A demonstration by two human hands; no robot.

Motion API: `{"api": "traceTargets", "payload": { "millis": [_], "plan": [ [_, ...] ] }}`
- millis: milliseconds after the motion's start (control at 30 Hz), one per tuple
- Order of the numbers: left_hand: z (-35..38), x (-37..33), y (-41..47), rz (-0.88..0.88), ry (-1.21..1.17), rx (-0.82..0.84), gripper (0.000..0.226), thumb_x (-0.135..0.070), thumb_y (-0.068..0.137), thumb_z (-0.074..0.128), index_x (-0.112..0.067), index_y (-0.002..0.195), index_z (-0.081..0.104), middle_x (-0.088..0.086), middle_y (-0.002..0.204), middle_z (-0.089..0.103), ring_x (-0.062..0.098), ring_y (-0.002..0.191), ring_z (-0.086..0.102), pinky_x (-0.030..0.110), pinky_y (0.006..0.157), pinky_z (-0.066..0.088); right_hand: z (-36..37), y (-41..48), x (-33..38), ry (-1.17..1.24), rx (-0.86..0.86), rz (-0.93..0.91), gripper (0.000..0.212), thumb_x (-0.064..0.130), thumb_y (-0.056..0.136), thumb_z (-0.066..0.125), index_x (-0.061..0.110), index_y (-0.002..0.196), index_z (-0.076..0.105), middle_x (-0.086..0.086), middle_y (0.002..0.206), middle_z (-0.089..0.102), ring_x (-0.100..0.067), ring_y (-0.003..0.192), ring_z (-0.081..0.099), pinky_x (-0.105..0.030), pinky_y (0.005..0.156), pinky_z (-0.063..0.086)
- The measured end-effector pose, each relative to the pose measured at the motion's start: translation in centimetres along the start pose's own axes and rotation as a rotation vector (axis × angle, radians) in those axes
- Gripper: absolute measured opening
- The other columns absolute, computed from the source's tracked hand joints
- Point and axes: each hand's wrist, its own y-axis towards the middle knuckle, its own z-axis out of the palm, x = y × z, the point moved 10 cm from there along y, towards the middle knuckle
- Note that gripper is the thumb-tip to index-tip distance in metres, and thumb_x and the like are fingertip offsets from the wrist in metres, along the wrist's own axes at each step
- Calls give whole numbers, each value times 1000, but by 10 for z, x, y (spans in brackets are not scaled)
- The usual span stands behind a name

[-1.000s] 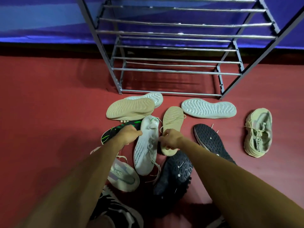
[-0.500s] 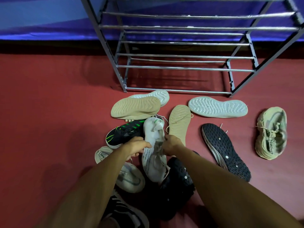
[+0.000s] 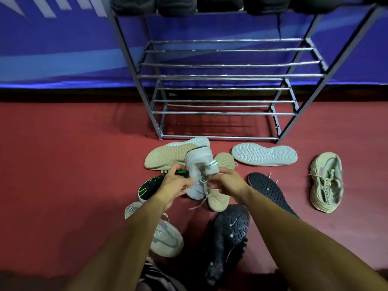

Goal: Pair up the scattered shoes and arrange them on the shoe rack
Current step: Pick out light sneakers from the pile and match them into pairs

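Head view, both hands, left hand [image 3: 175, 184], right hand [image 3: 227, 181], gripping white sneaker [image 3: 199, 166], scattered shoes around, shoe rack [image 3: 222, 89] beyond

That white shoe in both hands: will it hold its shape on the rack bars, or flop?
The white shoe looks soft-knit and probably light, so the upper may sag. Its loose laces dangle and could snag the rack bars.

The shoe rack [image 3: 220, 76] is dull grey metal tubing, the white sneaker [image 3: 199, 164] a soft matt knit cloth, the black sole [image 3: 270, 191] studded matt rubber, and the floor [image 3: 63, 164] a matt red surface.
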Motion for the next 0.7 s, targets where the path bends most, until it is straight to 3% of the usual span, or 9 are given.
{"api": "traceTargets", "payload": {
  "millis": [133,267,333,467,567,700],
  "plan": [
    [12,-17,-13,28,-243,3,44,16,80,50,-16,107,62,17,92,63,28,90,61,32,82,52,-13,-17,9,94,66,-10,20,14,84,68,23,100,73,-1,88,73,-4,68,64,-19,58,36],
    [24,-26,-22,19,-327,10,42,13,81,45,-12,109,63,16,89,67,29,85,62,29,75,53,-28,-30,14,128,38,-37,12,21,82,70,31,86,77,4,87,73,-4,71,64,-20,59,39],
    [32,-27,-27,-5,-305,38,37,7,81,51,-13,110,63,13,87,70,29,82,67,29,71,54,-34,-38,17,146,-2,-65,9,28,77,74,29,86,76,4,82,72,-3,67,62,-21,59,38],
    [34,-26,-37,-69,-183,94,23,-27,78,66,-21,100,68,7,108,72,30,98,73,37,81,55,-45,-46,26,202,-53,-153,12,29,72,80,23,80,73,7,65,61,-6,58,55,-20,56,40],
    [27,-32,-44,-66,-135,80,42,-42,65,68,-20,100,69,8,108,74,24,96,72,34,75,53,-52,-48,36,209,-96,-211,1,19,76,77,18,74,76,2,68,67,-8,59,57,-18,55,44],
    [27,-55,-56,12,-161,55,52,-52,62,70,-19,102,71,6,100,74,20,85,68,30,65,52,-55,-54,45,188,-139,-240,9,15,81,74,16,73,75,-4,68,63,-10,57,55,-15,46,39]
  ]
}}
